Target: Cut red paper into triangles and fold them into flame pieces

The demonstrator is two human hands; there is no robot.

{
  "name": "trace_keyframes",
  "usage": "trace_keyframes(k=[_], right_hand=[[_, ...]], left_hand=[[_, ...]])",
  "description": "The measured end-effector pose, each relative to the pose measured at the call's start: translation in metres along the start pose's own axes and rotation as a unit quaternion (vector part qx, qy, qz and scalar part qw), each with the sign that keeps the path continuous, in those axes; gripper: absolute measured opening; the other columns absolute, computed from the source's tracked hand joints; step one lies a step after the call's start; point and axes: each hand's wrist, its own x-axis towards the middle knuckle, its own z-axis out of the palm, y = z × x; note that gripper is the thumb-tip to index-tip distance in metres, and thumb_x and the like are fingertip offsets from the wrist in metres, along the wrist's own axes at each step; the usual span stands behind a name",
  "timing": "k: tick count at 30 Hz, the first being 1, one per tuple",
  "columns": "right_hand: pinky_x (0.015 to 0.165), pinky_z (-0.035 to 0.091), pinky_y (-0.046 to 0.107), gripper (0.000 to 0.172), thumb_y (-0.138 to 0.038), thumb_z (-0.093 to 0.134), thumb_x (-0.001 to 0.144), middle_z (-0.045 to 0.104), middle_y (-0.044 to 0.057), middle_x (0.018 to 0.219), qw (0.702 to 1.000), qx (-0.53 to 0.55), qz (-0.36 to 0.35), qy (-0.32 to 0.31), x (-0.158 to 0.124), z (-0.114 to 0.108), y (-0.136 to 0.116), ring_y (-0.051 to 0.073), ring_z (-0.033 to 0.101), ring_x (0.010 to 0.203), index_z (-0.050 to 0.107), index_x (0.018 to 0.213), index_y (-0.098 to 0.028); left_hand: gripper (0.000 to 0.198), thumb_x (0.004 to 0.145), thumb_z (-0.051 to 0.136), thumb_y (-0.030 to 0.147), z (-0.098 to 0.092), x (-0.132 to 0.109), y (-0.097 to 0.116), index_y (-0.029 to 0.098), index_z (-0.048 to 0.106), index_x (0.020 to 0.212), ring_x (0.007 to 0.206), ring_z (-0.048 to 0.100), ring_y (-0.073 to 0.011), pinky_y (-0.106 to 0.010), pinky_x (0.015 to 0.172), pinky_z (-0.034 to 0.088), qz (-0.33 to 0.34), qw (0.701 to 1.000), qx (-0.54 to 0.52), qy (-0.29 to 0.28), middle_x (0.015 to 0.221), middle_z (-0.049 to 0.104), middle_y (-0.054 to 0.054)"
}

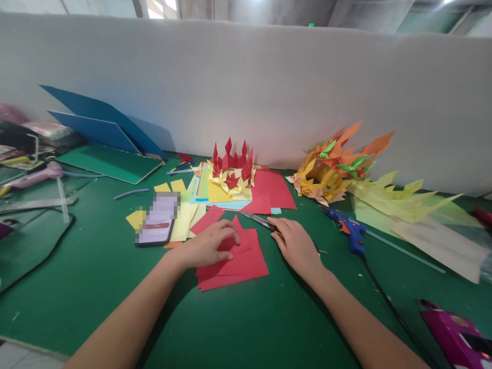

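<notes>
In front of me lies a small stack of red paper sheets (233,271), with a pointed red piece (243,238) on top. Over this piece hovers or rests my left hand (209,243). Its fingers are curved and its thumb stands apart, with nothing visibly gripped. To the right of the stack, my right hand (295,245) is closed round the handle of a pair of scissors (259,220). The scissor blades point to the upper left, and the palm hides most of the handle.
Behind the stack stands a red and yellow paper crown (232,169). A phone (157,220) lies left; a blue glue gun (351,230) lies right, its cord running forward. Further right are an orange paper crown (326,174) and a purple object (453,328). Blue boards (96,128) lean against the partition.
</notes>
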Motion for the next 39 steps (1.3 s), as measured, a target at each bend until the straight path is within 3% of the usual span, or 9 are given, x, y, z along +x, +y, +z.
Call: trace_keyframes(k=[7, 13, 19, 23, 27, 31, 39], right_hand=[[0.079, 0.046, 0.039, 0.033, -0.008, 0.041, 0.086, 0.061, 0.012, 0.101, 0.999, 0.033, -0.034, 0.019, -0.004, -0.002, -0.003, 0.025, 0.055, 0.090, 0.059, 0.113, -0.016], [0.078, 0.047, 0.040, 0.034, -0.004, 0.041, 0.084, 0.060, 0.011, 0.097, 0.994, 0.077, -0.070, -0.018, -0.008, -0.006, -0.008, 0.024, 0.054, 0.089, 0.063, 0.106, -0.018], [0.080, 0.045, 0.040, 0.027, -0.011, 0.050, 0.084, 0.062, 0.008, 0.097, 0.985, 0.129, -0.102, -0.058, -0.007, -0.012, -0.011, 0.022, 0.055, 0.091, 0.065, 0.103, -0.022], [0.079, 0.044, 0.039, 0.023, -0.017, 0.052, 0.087, 0.063, 0.006, 0.095, 0.985, 0.131, -0.097, -0.058, -0.006, -0.009, -0.011, 0.021, 0.055, 0.089, 0.067, 0.103, -0.024], [0.076, 0.045, 0.037, 0.023, -0.015, 0.053, 0.087, 0.063, 0.007, 0.093, 0.986, 0.126, -0.099, -0.044, -0.005, -0.003, -0.009, 0.021, 0.056, 0.087, 0.069, 0.102, -0.024], [0.074, 0.045, 0.036, 0.022, -0.015, 0.055, 0.086, 0.063, 0.006, 0.090, 0.985, 0.128, -0.108, -0.044, -0.004, -0.003, -0.007, 0.020, 0.056, 0.085, 0.070, 0.099, -0.024], [0.072, 0.044, 0.034, 0.023, -0.018, 0.053, 0.088, 0.061, 0.006, 0.087, 0.976, 0.140, -0.146, -0.075, -0.001, -0.004, 0.000, 0.019, 0.055, 0.083, 0.069, 0.102, -0.026]], left_hand=[[0.014, 0.079, 0.056, 0.016, 0.000, -0.001, 0.003, 0.021, 0.054, 0.092, 0.100, 0.049, -0.0190, -0.033, 0.086, 0.041, 0.032, 0.999, 0.007, 0.002, 0.103, 0.045, -0.004], [0.008, 0.080, 0.054, 0.013, -0.002, -0.001, 0.007, 0.019, 0.054, 0.085, 0.091, 0.048, -0.0180, -0.032, 0.081, 0.041, 0.065, 0.997, 0.044, -0.002, 0.093, 0.046, -0.003], [0.015, 0.077, 0.063, 0.020, -0.004, 0.000, 0.003, 0.021, 0.057, 0.090, 0.101, 0.047, -0.0195, -0.033, 0.089, 0.040, 0.040, 0.998, 0.044, 0.011, 0.104, 0.044, -0.004], [0.012, 0.082, 0.057, 0.029, -0.006, 0.003, -0.002, 0.019, 0.056, 0.089, 0.090, 0.053, -0.0166, -0.031, 0.083, 0.043, 0.039, 0.999, 0.020, -0.011, 0.103, 0.049, -0.004], [0.020, 0.090, 0.038, 0.019, -0.005, 0.007, -0.006, 0.018, 0.058, 0.091, 0.087, 0.055, -0.0161, -0.030, 0.081, 0.044, 0.058, 0.997, 0.041, 0.001, 0.097, 0.055, -0.005], [0.031, 0.087, 0.038, 0.013, -0.001, 0.009, -0.008, 0.020, 0.060, 0.108, 0.096, 0.055, -0.0179, -0.031, 0.084, 0.043, 0.045, 0.996, 0.082, 0.011, 0.106, 0.056, -0.007], [0.039, 0.087, 0.035, 0.011, -0.002, 0.010, -0.004, 0.018, 0.060, 0.115, 0.100, 0.055, -0.0191, -0.031, 0.086, 0.043, 0.011, 0.994, 0.105, -0.015, 0.113, 0.054, -0.009]])
